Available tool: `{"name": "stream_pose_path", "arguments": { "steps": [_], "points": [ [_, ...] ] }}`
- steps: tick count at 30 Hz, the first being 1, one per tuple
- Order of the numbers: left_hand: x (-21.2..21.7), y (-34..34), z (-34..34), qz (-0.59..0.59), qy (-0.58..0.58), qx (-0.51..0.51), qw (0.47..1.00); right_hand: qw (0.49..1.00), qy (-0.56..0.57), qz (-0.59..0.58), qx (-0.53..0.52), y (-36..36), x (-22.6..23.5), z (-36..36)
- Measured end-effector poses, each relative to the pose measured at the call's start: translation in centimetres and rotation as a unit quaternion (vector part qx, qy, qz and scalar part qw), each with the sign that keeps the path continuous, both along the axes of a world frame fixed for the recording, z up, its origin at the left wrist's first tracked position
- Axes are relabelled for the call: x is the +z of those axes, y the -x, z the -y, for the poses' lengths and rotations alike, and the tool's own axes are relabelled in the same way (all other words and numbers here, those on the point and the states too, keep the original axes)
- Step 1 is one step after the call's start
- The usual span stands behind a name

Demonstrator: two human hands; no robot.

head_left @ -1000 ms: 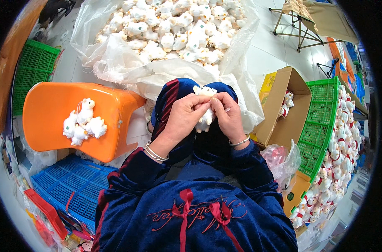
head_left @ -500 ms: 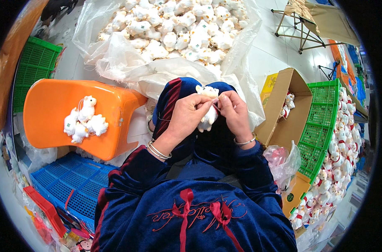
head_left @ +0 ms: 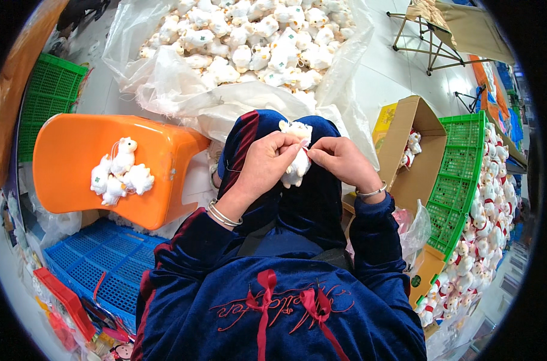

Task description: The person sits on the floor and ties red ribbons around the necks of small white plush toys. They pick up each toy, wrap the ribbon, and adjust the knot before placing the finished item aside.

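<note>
A small white plush animal [head_left: 296, 168] stands upright between my hands, above my knees. At its neck a bit of red ribbon [head_left: 306, 150] shows, partly covered by fingers. My left hand [head_left: 266, 161] is closed, thumb and forefinger pinching the toy at the neck from the left. From the right, my right hand [head_left: 344, 161] is closed in a pinch, its fingertips against the ribbon at the toy's side. What exactly lies between those fingertips is too small to see clearly.
Several white plush toys [head_left: 123, 171] lie on an orange stool [head_left: 63, 162] at the left. Ahead, a clear plastic bag [head_left: 159, 90] bulges with more. At the right stand a cardboard box [head_left: 400, 159] and a green crate [head_left: 457, 174], beside a heap of red-ribboned toys [head_left: 478, 240]. A blue crate [head_left: 105, 259] sits lower left.
My right hand has turned and moved slightly right and down, its forearm swinging outward. Its fingertips have come down beside the ribbon. My left hand and the toy have barely moved.
</note>
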State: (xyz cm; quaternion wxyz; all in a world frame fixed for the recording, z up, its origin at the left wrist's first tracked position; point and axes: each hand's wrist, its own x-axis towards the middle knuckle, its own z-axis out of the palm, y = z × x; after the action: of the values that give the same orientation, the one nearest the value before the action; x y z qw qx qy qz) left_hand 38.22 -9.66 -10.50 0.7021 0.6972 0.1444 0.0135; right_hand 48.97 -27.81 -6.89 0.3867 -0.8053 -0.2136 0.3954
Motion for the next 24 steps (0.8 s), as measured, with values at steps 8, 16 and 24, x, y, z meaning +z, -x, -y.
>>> {"name": "stream_pose_path", "arguments": {
  "steps": [8, 16, 24],
  "points": [
    [0.1, -0.1, -0.2, -0.019, -0.004, -0.019, 1.0, 0.989, -0.038, 0.145, -0.017, 0.8, -0.1, -0.4],
    [-0.2, 0.3, -1.3, -0.008, 0.01, -0.062, 0.998, 0.938, 0.018, 0.347, 0.005, 1.6, -0.6, -1.4],
    [-0.9, -0.1, -1.6, -0.032, 0.015, -0.082, 0.996, 0.989, -0.077, -0.058, -0.114, 1.5, -0.7, 0.2]
  ]
}}
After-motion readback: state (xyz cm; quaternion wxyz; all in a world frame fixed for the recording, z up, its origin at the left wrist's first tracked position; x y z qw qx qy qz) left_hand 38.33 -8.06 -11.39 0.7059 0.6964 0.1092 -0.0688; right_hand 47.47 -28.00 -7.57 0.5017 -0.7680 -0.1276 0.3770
